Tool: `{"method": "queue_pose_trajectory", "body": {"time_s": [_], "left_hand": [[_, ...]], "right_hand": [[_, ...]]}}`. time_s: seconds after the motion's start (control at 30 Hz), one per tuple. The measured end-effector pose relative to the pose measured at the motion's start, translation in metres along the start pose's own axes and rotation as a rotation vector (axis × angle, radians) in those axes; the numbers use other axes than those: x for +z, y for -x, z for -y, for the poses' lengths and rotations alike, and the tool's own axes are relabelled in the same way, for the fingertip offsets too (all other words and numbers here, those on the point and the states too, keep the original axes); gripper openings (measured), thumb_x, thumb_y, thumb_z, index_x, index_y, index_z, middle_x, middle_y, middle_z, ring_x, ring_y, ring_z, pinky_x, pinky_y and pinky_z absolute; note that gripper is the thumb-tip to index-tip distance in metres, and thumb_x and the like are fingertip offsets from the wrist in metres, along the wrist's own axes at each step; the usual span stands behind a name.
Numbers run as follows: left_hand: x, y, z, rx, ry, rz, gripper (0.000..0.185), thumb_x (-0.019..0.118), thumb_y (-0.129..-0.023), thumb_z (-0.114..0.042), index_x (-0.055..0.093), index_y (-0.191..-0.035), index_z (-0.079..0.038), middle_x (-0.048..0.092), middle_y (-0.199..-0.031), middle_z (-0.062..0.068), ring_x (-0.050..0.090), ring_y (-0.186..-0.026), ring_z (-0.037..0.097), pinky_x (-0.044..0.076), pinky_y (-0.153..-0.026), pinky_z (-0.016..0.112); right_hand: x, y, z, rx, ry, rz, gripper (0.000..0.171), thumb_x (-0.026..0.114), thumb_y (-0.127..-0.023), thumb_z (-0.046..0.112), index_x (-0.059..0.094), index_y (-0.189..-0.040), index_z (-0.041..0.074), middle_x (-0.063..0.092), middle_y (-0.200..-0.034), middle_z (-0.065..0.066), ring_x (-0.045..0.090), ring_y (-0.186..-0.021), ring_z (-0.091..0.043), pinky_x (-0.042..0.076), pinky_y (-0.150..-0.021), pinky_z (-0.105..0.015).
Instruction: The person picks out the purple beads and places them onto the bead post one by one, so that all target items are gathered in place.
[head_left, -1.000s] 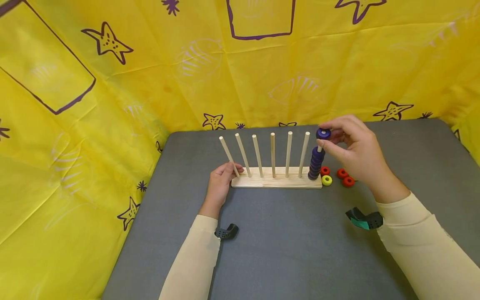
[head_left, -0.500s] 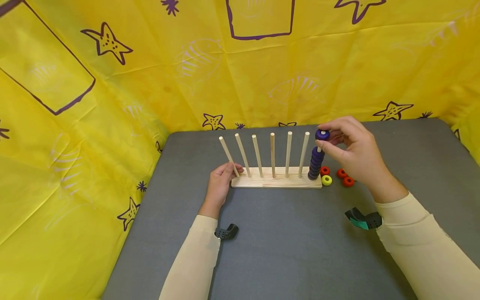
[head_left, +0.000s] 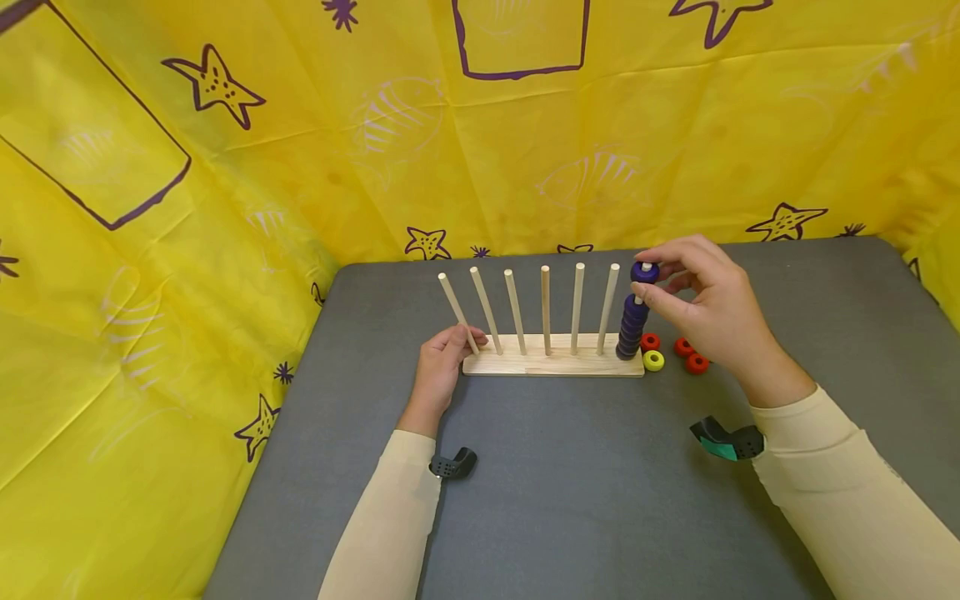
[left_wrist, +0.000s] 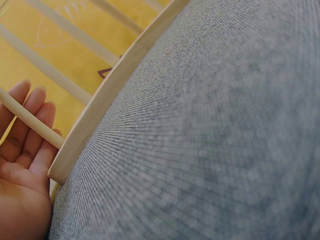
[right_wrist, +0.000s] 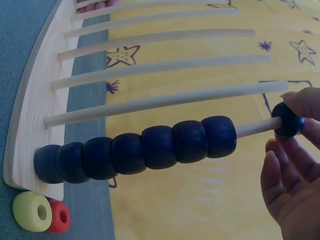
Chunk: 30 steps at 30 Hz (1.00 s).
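A wooden rack (head_left: 555, 367) with a row of upright pegs stands on the table. My left hand (head_left: 441, 367) holds its left end, fingers passing behind the leftmost peg (head_left: 454, 304); in the left wrist view the fingers (left_wrist: 35, 145) curve loosely beyond that peg. With thumb and fingers, my right hand (head_left: 716, 304) pinches a dark purple ring (right_wrist: 291, 122) round the top of the rightmost peg. The peg's tip pokes through its hole. Below it, a bare bit of peg shows above a stack of several purple rings (right_wrist: 155, 146). The other pegs carry no rings.
Right of the rack, a yellow ring (head_left: 647, 364) and a red ring (head_left: 649, 337) lie beside its end. Two more red rings (head_left: 697, 372) lie farther right. A yellow patterned cloth (head_left: 420, 167) hangs behind the grey table (head_left: 540, 500).
My right hand has shifted slightly left, and the purple ring has come down a little onto the peg's tip. My left hand and the rack have stayed in place.
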<state>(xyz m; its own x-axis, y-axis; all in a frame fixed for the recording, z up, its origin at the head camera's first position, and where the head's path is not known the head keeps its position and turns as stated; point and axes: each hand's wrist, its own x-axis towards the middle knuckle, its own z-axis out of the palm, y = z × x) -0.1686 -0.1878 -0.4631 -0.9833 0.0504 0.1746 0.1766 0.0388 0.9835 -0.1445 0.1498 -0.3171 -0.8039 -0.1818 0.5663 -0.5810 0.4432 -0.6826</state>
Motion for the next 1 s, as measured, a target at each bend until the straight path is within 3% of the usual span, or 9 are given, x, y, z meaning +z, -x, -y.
{"method": "queue_pose_trajectory", "body": {"time_s": [0.17, 0.4, 0.6, 0.87, 1.0], "left_hand": [[0.001, -0.001, 0.0, 0.003, -0.005, 0.001, 0.041, 0.049, -0.101, -0.028, 0.066, -0.103, 0.01, 0.065, -0.099, 0.027, 0.062, -0.099, 0.036, 0.046, -0.092, 0.045], [0.0, -0.002, 0.002, 0.013, 0.014, 0.004, 0.041, 0.049, -0.101, -0.027, 0.065, -0.102, 0.012, 0.065, -0.099, 0.027, 0.06, -0.1, 0.04, 0.045, -0.092, 0.049], [-0.004, -0.005, 0.007, 0.021, 0.029, 0.01, 0.043, 0.049, -0.101, -0.027, 0.064, -0.103, 0.013, 0.063, -0.1, 0.031, 0.059, -0.101, 0.043, 0.045, -0.092, 0.05], [-0.008, -0.013, 0.033, -0.014, 0.167, -0.001, 0.048, 0.044, -0.103, -0.029, 0.061, -0.107, 0.015, 0.061, -0.105, 0.032, 0.059, -0.102, 0.04, 0.043, -0.093, 0.05], [-0.011, -0.013, 0.036, -0.016, 0.153, -0.041, 0.053, 0.046, -0.101, -0.037, 0.064, -0.104, 0.012, 0.064, -0.101, 0.027, 0.061, -0.099, 0.037, 0.047, -0.089, 0.047]], "right_hand": [[0.0, 0.0, 0.0, -0.002, 0.013, -0.004, 0.03, 0.072, -0.078, -0.011, 0.066, -0.106, -0.003, 0.058, -0.1, -0.014, 0.05, -0.088, -0.011, 0.045, -0.071, -0.021], [0.0, 0.0, -0.007, -0.003, 0.006, -0.002, 0.029, 0.072, -0.079, -0.01, 0.066, -0.106, -0.002, 0.059, -0.101, -0.013, 0.051, -0.088, -0.019, 0.045, -0.071, -0.022], [0.002, 0.003, -0.036, 0.009, 0.006, -0.005, 0.029, 0.075, -0.08, -0.002, 0.068, -0.107, 0.005, 0.06, -0.103, -0.002, 0.053, -0.089, -0.017, 0.046, -0.072, -0.021], [-0.005, 0.012, -0.06, 0.047, 0.05, -0.003, 0.022, 0.073, -0.086, 0.009, 0.068, -0.108, 0.009, 0.061, -0.103, 0.005, 0.054, -0.089, -0.012, 0.045, -0.074, -0.017], [-0.007, 0.016, -0.069, 0.085, 0.1, 0.049, 0.021, 0.07, -0.089, 0.016, 0.067, -0.11, 0.012, 0.061, -0.105, 0.004, 0.054, -0.089, -0.01, 0.044, -0.074, -0.017]]}}
